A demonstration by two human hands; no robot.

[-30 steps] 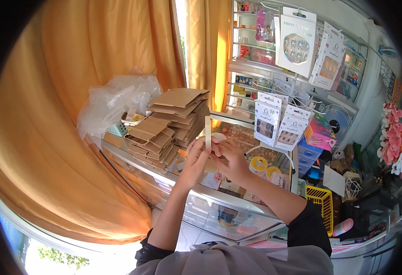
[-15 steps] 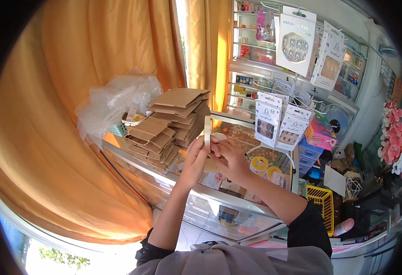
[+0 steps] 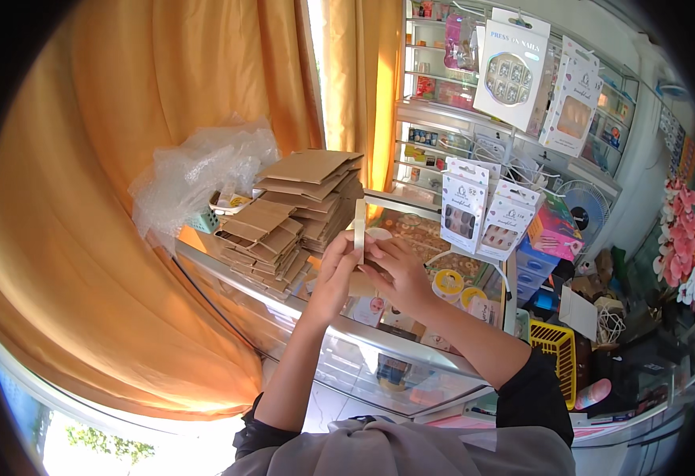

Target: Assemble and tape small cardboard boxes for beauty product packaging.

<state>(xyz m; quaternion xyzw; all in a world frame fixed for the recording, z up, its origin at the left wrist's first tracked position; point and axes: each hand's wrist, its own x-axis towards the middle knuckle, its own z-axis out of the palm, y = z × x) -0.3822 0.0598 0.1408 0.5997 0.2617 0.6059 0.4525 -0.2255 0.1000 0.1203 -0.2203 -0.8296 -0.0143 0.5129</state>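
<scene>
Above the glass counter (image 3: 339, 332), both my hands are at what looks like a roll of tape (image 3: 359, 218), a narrow cream-coloured thing held upright and seen edge-on. My left hand (image 3: 334, 274) grips its lower part. My right hand (image 3: 395, 270) is beside it, fingers bent and pinched together at its right side. My fingers hide whether a loose tape end is between them. Just left of my hands stand stacks of folded brown cardboard boxes (image 3: 308, 170), a taller one behind a lower one (image 3: 256, 222).
Bubble wrap (image 3: 205, 166) lies by the orange curtain (image 3: 197, 79), near a small basket (image 3: 228, 202). Boxes of press-on nails (image 3: 462, 206) hang on a rack at the right. Yellow-rimmed round tubs (image 3: 447, 283) sit right of my forearm. Farther right are a yellow basket (image 3: 555, 349) and a fan (image 3: 584, 208).
My hands stay in nearly the same place on the roll. The fingers of my right hand have shifted very slightly.
</scene>
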